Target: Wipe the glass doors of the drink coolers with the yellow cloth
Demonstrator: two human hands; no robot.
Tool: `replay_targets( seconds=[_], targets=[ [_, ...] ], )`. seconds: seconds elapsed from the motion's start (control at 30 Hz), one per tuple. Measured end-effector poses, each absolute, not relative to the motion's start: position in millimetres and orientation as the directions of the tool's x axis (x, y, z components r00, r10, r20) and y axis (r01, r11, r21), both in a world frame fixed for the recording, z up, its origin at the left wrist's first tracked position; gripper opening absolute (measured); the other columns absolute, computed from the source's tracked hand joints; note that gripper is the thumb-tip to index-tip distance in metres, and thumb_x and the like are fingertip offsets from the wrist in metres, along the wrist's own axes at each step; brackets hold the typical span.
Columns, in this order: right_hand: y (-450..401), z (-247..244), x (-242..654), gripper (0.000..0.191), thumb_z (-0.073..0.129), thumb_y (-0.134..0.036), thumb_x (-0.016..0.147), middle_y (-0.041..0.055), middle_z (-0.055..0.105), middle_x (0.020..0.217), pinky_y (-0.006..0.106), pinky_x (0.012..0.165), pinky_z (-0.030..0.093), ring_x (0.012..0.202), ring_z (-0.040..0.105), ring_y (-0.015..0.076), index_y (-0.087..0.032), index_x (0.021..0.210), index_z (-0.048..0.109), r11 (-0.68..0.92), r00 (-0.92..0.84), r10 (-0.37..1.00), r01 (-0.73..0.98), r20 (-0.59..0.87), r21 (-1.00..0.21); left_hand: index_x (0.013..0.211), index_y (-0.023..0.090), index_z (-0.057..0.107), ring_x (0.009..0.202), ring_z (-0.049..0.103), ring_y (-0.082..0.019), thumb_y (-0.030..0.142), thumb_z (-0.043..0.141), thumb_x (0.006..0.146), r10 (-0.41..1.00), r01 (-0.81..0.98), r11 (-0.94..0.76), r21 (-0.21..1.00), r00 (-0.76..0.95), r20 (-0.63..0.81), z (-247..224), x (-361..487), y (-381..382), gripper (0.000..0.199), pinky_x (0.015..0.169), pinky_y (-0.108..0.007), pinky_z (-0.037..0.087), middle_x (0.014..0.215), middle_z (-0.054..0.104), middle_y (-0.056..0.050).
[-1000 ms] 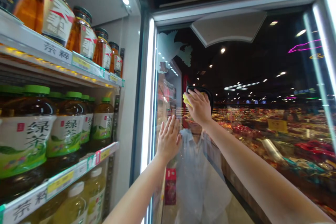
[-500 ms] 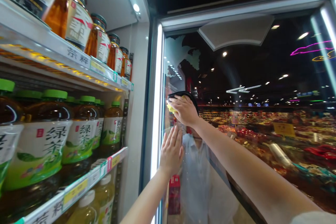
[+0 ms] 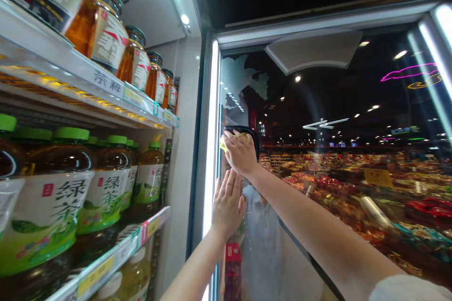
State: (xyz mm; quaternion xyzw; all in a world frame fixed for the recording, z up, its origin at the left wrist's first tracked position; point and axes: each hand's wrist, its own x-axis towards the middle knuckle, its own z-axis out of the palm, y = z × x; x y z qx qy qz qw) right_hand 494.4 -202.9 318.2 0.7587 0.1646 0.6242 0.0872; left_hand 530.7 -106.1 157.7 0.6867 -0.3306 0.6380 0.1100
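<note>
My right hand (image 3: pixel 240 153) presses a yellow cloth (image 3: pixel 223 145) against the inside of the glass door (image 3: pixel 282 117), near its lit left edge. The fingers lie over the cloth and hide most of it. Just below, my left hand (image 3: pixel 228 202) lies flat on the same pane with its fingers stretched out and nothing in it. A dark rounded shape shows behind the right hand; it looks like part of a reflection in the glass.
Left of the door, cooler shelves hold amber bottles (image 3: pixel 108 40) and green-capped tea bottles (image 3: pixel 109 186). A bright light strip (image 3: pixel 213 117) runs along the door frame. Through the glass, shop displays (image 3: pixel 346 197) show, mixed with reflections.
My right hand has slid a little to the left over the glass with the cloth, closer to the light strip. My left hand stays flat on the pane. The view has shifted slightly.
</note>
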Motion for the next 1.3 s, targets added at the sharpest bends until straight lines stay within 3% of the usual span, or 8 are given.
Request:
replay_targets(
  seconds=[0.13,0.27,0.37,0.6,0.83,1.07,1.17,1.3],
  targets=[
    [-212.4,363.9,495.6,0.045,0.045,-0.024,0.100,0.0011,0.048,0.158,0.056,0.119,0.031,0.148,0.038,0.0247,-0.026,0.144,0.053,-0.897,0.233,0.439,0.168,0.867,0.409,0.164,0.021,0.000,0.153,0.031,-0.029,0.017,0.043,0.096,-0.335,-0.585,-0.747,-0.316,-0.079,0.939,169.1,534.4,-104.6,0.081,0.123,-0.055,0.034,0.166,0.031,-0.014],
    [-247.1,402.9,485.0,0.048,0.044,-0.028,0.099,0.0032,0.047,0.159,0.058,0.118,0.031,0.148,0.038,0.0289,-0.025,0.147,0.051,-0.975,0.106,0.214,0.085,0.971,0.205,0.164,0.020,0.005,0.154,0.029,-0.029,0.018,0.044,0.096,-0.323,-0.589,-0.747,-0.309,-0.085,0.942,185.9,534.5,-107.6,0.079,0.125,-0.054,0.031,0.166,0.031,-0.013],
    [-267.9,379.1,475.7,0.051,0.045,-0.027,0.097,0.0087,0.047,0.158,0.059,0.115,0.030,0.145,0.040,0.0334,-0.023,0.148,0.051,-0.997,-0.016,0.072,0.034,0.997,0.072,0.164,0.020,0.009,0.154,0.028,-0.030,0.020,0.046,0.096,-0.314,-0.605,-0.738,-0.299,-0.084,0.946,196.9,534.4,-112.7,0.077,0.126,-0.055,0.028,0.166,0.031,-0.014],
    [-297.2,372.2,459.6,0.049,0.044,-0.032,0.099,0.0011,0.048,0.158,0.051,0.116,0.032,0.145,0.042,0.0259,-0.030,0.148,0.049,-0.955,0.128,0.296,0.013,0.946,0.297,0.162,0.019,0.020,0.155,0.026,-0.029,0.022,0.045,0.097,-0.293,-0.635,-0.705,-0.316,-0.145,0.945,237.7,529.6,-148.8,0.070,0.127,-0.057,0.022,0.165,0.033,-0.013],
    [-358.0,356.1,432.4,0.052,0.041,-0.035,0.100,0.0063,0.049,0.157,0.055,0.113,0.034,0.144,0.043,0.0319,-0.023,0.149,0.049,-0.995,-0.072,-0.023,-0.100,0.997,-0.030,0.156,0.015,0.037,0.154,0.030,-0.030,0.025,0.045,0.096,-0.222,-0.689,-0.682,-0.246,-0.126,0.967,275.3,518.1,-185.9,0.062,0.126,-0.058,0.022,0.164,0.037,-0.013],
    [-378.1,376.7,423.7,0.048,0.041,-0.036,0.101,0.0008,0.050,0.157,0.046,0.116,0.035,0.145,0.042,0.0244,-0.030,0.148,0.049,-0.970,0.059,0.212,-0.112,0.976,0.217,0.155,0.015,0.041,0.154,0.030,-0.030,0.025,0.043,0.095,-0.163,-0.714,-0.654,-0.249,-0.189,0.968,313.3,511.5,-218.2,0.061,0.128,-0.059,0.014,0.162,0.040,-0.013],
    [-413.9,397.0,408.6,0.048,0.041,-0.037,0.101,0.0019,0.051,0.156,0.050,0.113,0.038,0.143,0.045,0.0279,-0.029,0.147,0.050,-0.987,-0.030,0.078,-0.144,0.997,0.073,0.156,0.018,0.039,0.155,0.028,-0.029,0.024,0.044,0.094,-0.141,-0.732,-0.641,-0.230,-0.182,0.973,327.9,504.2,-234.4,0.063,0.128,-0.059,0.012,0.163,0.038,-0.011],
    [-447.9,361.0,396.7,0.051,0.039,-0.038,0.100,0.0057,0.054,0.153,0.055,0.109,0.040,0.139,0.047,0.0335,-0.028,0.149,0.049,-0.974,-0.211,-0.119,-0.167,0.970,-0.156,0.154,0.017,0.042,0.155,0.027,-0.029,0.023,0.041,0.095,-0.162,-0.745,-0.620,-0.245,-0.183,0.970,332.2,492.2,-258.1,0.060,0.128,-0.060,0.010,0.164,0.037,-0.010]
  ],
)
